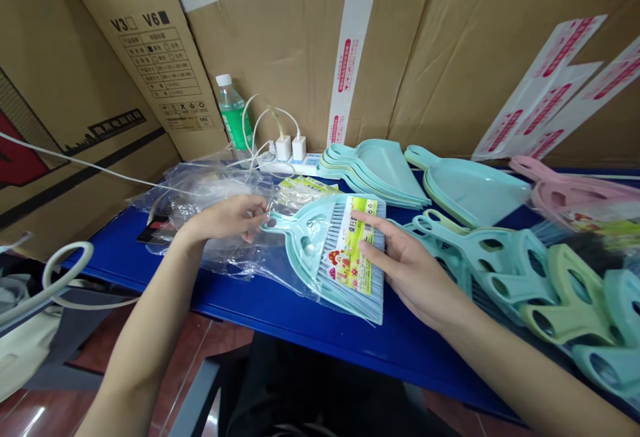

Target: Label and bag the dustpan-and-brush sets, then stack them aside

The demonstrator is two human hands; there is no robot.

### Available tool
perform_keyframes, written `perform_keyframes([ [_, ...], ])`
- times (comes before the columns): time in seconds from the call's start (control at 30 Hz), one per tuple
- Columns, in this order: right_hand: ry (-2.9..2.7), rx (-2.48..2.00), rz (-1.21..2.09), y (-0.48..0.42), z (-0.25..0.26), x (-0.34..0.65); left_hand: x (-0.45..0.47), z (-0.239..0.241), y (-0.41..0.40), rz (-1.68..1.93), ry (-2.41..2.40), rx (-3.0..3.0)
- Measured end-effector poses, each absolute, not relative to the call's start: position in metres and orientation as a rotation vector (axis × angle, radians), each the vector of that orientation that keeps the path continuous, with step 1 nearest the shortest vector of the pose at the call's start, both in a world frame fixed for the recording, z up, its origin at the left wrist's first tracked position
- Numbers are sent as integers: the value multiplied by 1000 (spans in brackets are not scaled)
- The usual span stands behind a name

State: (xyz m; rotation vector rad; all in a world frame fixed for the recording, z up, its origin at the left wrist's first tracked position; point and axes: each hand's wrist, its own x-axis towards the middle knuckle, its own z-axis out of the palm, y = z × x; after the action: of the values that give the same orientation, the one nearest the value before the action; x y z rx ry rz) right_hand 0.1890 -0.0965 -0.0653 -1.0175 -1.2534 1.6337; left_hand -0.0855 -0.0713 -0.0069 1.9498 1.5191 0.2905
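A light-blue dustpan (293, 227) with a hand brush (327, 250) nested in it lies in clear plastic in front of me. A printed yellow-and-white label card (353, 247) covers the brush's bristles. At the handle end, my left hand (237, 218) is closed in a pinch on the handle tip. My right hand (405, 263) reaches from the other side, index finger and thumb apart and resting on the label card; its remaining fingers are partly hidden. Loose clear plastic bags (225, 253) lie under and beside my left hand.
Stacked dustpans (380, 167) and more dustpans (475, 187) stand along the back. Several brushes (505, 267) pile up at the right, near a pink set (575, 190). A bottle (234, 117) and a power strip (310, 163) with chargers sit before cardboard boxes (280, 43).
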Motion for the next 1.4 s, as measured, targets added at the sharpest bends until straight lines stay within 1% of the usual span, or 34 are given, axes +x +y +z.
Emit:
perform_keyframes([
  [0.13,-1305,-1044,1664,-97,-65,190,-87,-7,-68,184,1555,2108],
  [0.37,-1346,-1045,1808,-98,-60,189,-86,-8,-67,144,1652,2178],
  [0.43,-1418,-1070,1787,-98,-60,190,-85,-8,-68,143,1689,2198],
  [0.6,-1709,-1177,1475,-97,-60,192,-86,-8,-67,114,1753,2239],
  [0.77,-1956,-1190,1268,-99,-60,195,-87,-8,-65,87,1804,2282],
  [0.93,-2169,-1351,835,-100,-60,199,-87,-9,-66,36,1849,2299],
  [1.0,-2195,-1370,789,-100,-60,199,-88,-9,-65,20,1870,2302],
  [1.1,-2132,-1338,880,-100,-60,197,-90,-10,-64,5,1904,2309],
  [1.23,-1891,-1190,1051,-98,-62,195,-92,-10,-63,-7,1926,2315],
  [1.4,-1487,-985,1446,-95,-62,192,-92,-11,-63,-45,1928,2296],
])
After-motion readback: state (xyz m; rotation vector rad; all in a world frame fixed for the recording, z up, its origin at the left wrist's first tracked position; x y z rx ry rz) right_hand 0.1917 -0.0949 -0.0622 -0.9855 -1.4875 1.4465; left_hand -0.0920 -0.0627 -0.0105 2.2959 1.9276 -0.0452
